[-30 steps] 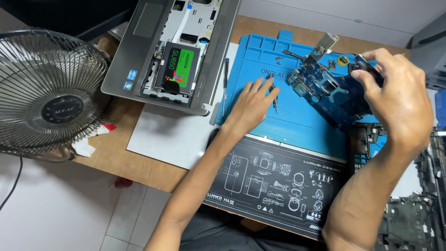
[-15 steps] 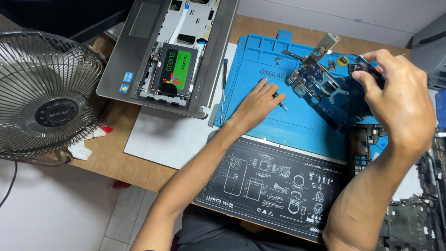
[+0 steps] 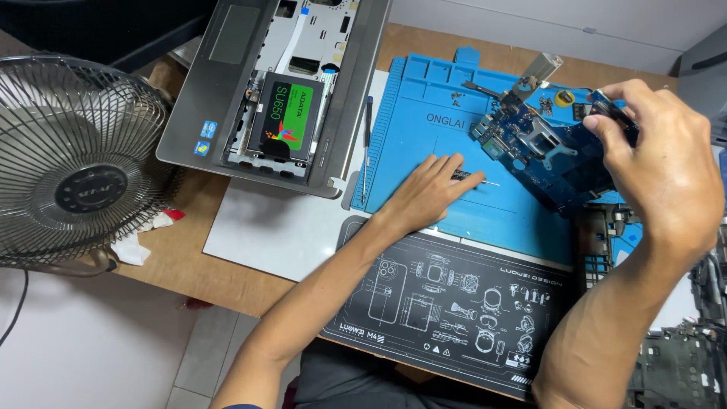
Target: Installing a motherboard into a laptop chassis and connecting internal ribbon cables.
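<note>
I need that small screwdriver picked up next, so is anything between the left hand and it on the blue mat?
Nothing visible. The left hand already lies on the blue mat with its fingertips on the screwdriver. The circuit board, held up by the right hand, sits off to the side.

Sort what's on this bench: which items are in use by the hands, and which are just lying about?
In use:
right hand holding the blue circuit board
left hand on a small screwdriver
blue repair mat

Lying about:
desk fan
opened laptop base with its drive
black printed mat
second screwdriver
</note>
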